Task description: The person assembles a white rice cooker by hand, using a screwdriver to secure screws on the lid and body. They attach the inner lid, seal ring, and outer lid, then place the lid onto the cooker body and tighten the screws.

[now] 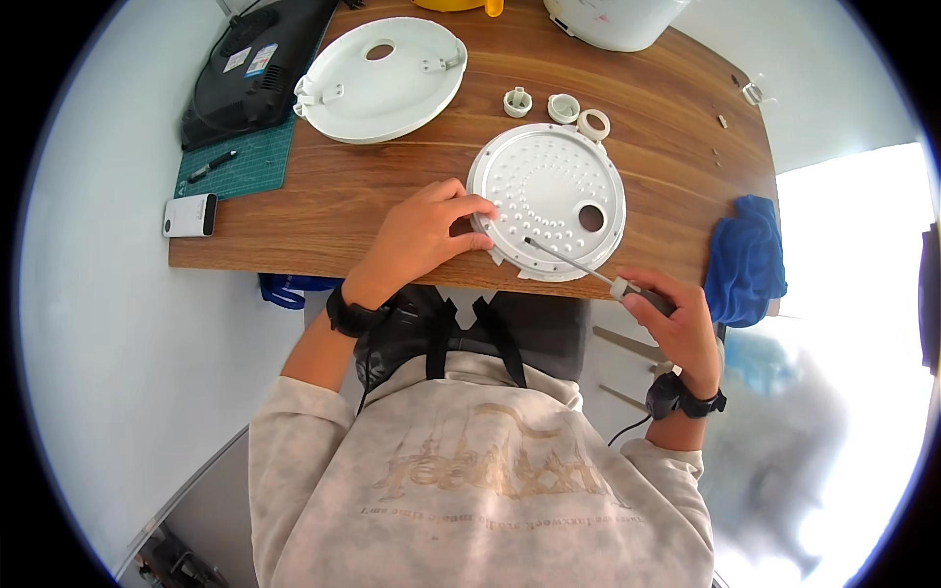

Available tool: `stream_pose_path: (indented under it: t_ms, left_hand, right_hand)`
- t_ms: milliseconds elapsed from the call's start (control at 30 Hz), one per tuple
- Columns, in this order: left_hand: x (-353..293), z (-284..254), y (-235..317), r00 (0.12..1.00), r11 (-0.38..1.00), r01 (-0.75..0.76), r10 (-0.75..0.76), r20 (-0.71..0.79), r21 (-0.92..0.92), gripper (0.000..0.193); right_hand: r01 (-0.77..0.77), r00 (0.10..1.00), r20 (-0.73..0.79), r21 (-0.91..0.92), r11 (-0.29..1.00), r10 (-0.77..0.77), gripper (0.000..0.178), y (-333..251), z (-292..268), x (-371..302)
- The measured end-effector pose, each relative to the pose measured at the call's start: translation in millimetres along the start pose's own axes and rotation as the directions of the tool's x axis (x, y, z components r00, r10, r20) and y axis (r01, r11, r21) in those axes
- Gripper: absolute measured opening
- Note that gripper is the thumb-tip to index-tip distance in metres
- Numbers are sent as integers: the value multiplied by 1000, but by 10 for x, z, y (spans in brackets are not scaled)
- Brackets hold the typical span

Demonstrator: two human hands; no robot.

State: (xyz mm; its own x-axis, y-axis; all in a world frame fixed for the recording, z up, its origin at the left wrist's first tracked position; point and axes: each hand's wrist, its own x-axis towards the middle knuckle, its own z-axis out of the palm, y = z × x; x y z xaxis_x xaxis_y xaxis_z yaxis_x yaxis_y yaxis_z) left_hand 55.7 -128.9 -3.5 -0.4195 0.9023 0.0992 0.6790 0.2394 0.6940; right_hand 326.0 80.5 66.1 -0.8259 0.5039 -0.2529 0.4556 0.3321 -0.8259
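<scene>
A round, pale metal lid plate (534, 176), dimpled and with one round hole, lies near the front edge of the wooden table. My left hand (420, 235) pinches its left rim between thumb and fingers. From the right, my right hand (678, 318) is closed around the handle of a screwdriver (576, 263). The shaft slants over the plate, and its tip is over the lower left part of the dimpled face. Whether the tip touches the plate I cannot tell. Just beyond the plate are two small white caps (518, 102) and a pale ring (594, 124).
A white oval lid cover (377, 93) lies at the far left. Beside it, a black device (257, 69) rests partly on a green cutting mat (257, 162) with a pen (212, 167). A white power bank (186, 217), blue cloth (747, 263) and white pot-like body (618, 22) stand around.
</scene>
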Motion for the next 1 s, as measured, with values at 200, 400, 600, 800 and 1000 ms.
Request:
stream_pose_path:
  t_ms: [200, 400, 600, 800, 1000]
  left_hand:
    - [112, 72, 21, 1000, 998, 19, -18, -11, 57, 21]
    - [128, 88, 7, 1000, 1000, -1, 1, -11, 13, 21]
    - [95, 140, -40, 998, 999, -10, 13, -66, 47, 23]
    - [110, 146, -77, 996, 997, -37, 42, -74, 70, 21]
    - [110, 132, -78, 997, 998, -35, 38, -73, 49, 21]
  right_hand:
    - [103, 994, -2, -230, 968, -106, 26, -395, 12, 101]
    - [133, 991, 23, -298, 945, -132, 22, -525, 51, 220]
    - [166, 986, 82, -351, 922, -147, 21, -652, 90, 284]
    - [199, 980, 89, -366, 909, -179, 19, -653, 105, 308]
    - [178, 984, 91, -371, 911, -155, 18, -698, 121, 307]
